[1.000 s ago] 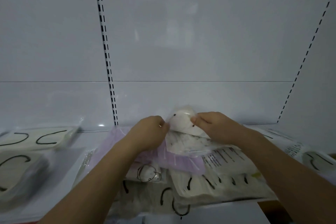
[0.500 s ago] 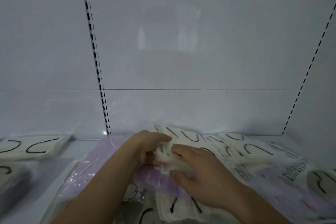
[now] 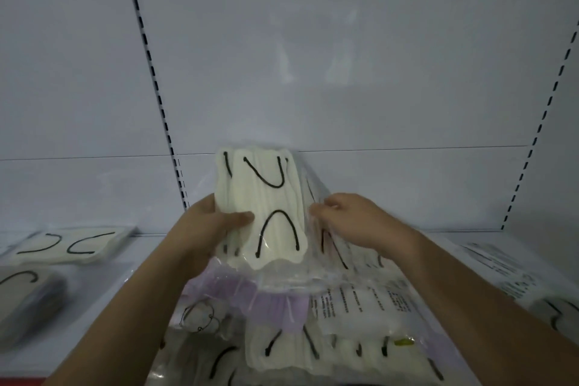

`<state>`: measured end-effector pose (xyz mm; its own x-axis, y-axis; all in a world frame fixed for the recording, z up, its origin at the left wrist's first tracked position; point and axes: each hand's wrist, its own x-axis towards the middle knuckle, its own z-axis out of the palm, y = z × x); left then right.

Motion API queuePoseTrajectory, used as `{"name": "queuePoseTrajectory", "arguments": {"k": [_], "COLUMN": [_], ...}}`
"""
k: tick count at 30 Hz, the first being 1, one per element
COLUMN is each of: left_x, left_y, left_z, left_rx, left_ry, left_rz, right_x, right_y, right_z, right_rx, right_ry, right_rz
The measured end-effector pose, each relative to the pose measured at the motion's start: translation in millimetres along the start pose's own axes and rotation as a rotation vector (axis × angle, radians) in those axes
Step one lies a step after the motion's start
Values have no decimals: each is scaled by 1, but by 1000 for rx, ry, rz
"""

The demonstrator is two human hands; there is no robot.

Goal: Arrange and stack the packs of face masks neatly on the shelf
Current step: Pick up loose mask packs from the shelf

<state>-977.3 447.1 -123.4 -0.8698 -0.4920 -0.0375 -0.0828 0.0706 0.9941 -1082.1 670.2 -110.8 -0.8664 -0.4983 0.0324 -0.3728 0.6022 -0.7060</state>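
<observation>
1. Left hand [image 3: 209, 222] gripping a cream mask pack [image 3: 261, 207] by its left edge, thumb pressed across the front, holding it upright above the pile.
2. Right hand [image 3: 351, 216] pinching the clear wrapper at the pack's right edge, fingers curled; probably steadying the loose plastic so the pack can be squared up.
3. Held lifted and facing the person, black ear loops showing through the film, likely to check which way it faces before laying it flat.
4. Directly beneath, a loose heap of packs [image 3: 313, 332] on the shelf [image 3: 131, 273]: a lilac pack [image 3: 269, 298], cream ones with black loops, and a pack with a printed label [image 3: 354, 307], overlapping at odd angles and not yet stacked.
5. Off to the left, two packs [image 3: 72, 246] lying flat and apart from the heap, seemingly the start of a tidy row.
6. At the far right, another labelled pack [image 3: 501, 273] resting on the shelf edge.
7. Behind everything, white back panel with slotted uprights [image 3: 156, 88].
</observation>
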Motion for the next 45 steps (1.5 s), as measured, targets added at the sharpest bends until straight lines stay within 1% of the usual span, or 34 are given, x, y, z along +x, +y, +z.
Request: {"name": "queuePoseTrajectory", "arguments": {"k": [2,4,7,10,15,17,18,20,21,22,23,24,26,28,30,32,34,36,38,40,42,45], "left_x": [0,-3,-1,2,0,-1,-2,-3,-4,-5,-6,-6,-6,-9,-11,-11,-11,-13,-16,-14,-10,-11], "left_y": [-6,-11,-15,-13,-13,-15,-15,-11,-7,-3,1,4,6,5,0,-6,-9,-9,-5,-2,-5,-16], "left_z": [6,15,23,27,35,29,23,11,5,-2,-7,-12,-15,-9,-3,0,3,11,19,20,16,19], "left_rx": [29,35,45,65,105,71,37,-25,-40,-55,-76,-107,-153,-164,-151,-142,-153,-142,-115,-93,-58,-15], "left_ry": [18,28,39,62,-30,-37,-26,19,38,50,38,1,-86,-160,-186,-156,-81,-48,-64,-78,-57,-59], "left_rz": [-8,-36,-81,-99,-77,-51,-26,50,102,160,215,259,293,275,268,310,348,397,445,488,491,452], "right_x": [5,5,6,-2,-25,-30,-30,-27,-23,-20,-18,-15,-12,-11,-13,-17,-21,-23,-23,-26,-27,-29], "right_y": [-7,-9,-5,-6,-15,-15,-16,-16,-16,-19,-22,-26,-35,-43,-42,-38,-36,-40,-46,-47,-42,-37], "right_z": [11,21,33,44,71,75,74,68,63,58,52,47,44,52,64,74,82,88,93,90,87,93], "right_rx": [-25,-16,-77,-67,-87,-51,21,177,226,268,330,404,523,535,535,630,702,702,704,721,711,578], "right_ry": [-89,-131,-132,-137,-126,-83,-49,99,177,222,221,187,135,203,251,200,181,234,296,316,282,196], "right_rz": [-2,-3,-42,-117,-296,-381,-390,-347,-285,-215,-165,-142,-187,-254,-264,-249,-233,-260,-308,-322,-271,-210]}}
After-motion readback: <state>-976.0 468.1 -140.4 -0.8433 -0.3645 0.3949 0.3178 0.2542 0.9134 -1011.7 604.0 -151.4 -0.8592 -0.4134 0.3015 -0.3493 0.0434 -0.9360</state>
